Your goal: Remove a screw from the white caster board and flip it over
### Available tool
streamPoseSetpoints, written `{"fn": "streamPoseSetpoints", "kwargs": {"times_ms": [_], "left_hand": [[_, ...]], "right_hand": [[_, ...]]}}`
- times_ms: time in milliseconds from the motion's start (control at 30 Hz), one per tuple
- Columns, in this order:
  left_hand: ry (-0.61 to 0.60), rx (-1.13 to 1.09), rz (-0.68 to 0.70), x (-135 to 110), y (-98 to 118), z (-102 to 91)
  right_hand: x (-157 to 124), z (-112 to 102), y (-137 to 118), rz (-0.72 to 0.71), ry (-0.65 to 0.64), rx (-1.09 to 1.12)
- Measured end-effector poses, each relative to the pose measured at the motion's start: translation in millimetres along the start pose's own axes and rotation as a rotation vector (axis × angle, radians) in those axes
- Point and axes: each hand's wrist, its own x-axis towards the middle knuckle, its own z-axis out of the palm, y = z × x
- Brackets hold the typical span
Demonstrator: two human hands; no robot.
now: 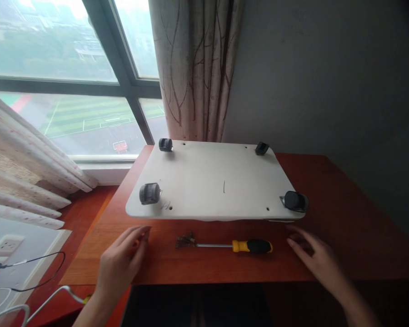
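So, using the middle of our white board [207, 175] as the clock: our left hand [122, 254] is out at 8 o'clock, fingers loosely curled, a small gap to the thumb, nothing in it that we can see. At roughly 8:30 and 10 we've got chunky gray casters [150, 194], rounded like little barrels. The board itself is smooth and matte, round-cornered with small dark holes, lying flat on our reddish wood-grain table [157, 268]. At 7 there's a heap of dull metal screws [186, 240], touching the steel tip of our yellow-and-black screwdriver [252, 246], handle at 5. Darker casters [295, 200] sit at 2 and past 3. Our right hand [308, 252], at 4, is half spread, fingers bent inward, grasping nothing visible.
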Motion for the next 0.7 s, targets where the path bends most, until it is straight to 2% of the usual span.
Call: {"fn": "streamPoseSetpoints", "kwargs": {"times_ms": [67,167,300,433,533,600,700], "left_hand": [[0.045,0.069,-0.131,11.0,-18.8,-8.5],[0.046,0.102,-0.254,45.4,-39.1,-16.5],[-0.027,-0.028,-0.172,106.3,-56.2,-11.6],[-0.171,0.028,-0.088,150.6,-73.5,0.9],[-0.145,0.058,-0.011,163.1,-81.5,6.6],[-0.092,0.060,0.025,164.5,-82.7,8.9],[-0.083,0.083,0.069,163.0,-82.0,12.8]], "right_hand": [[14.9,-8.1,15.6,0.002,0.090,-0.066],[51.7,-18.6,23.9,-0.106,0.160,-0.170],[110.9,-24.7,17.1,-0.281,0.222,-0.222],[150.9,-22.0,9.8,-0.341,0.207,-0.206],[161.5,-17.9,4.2,-0.398,0.180,-0.217],[162.5,-15.1,0.1,-0.426,0.209,-0.213],[161.7,-12.6,-4.3,-0.451,0.239,-0.192]]}}
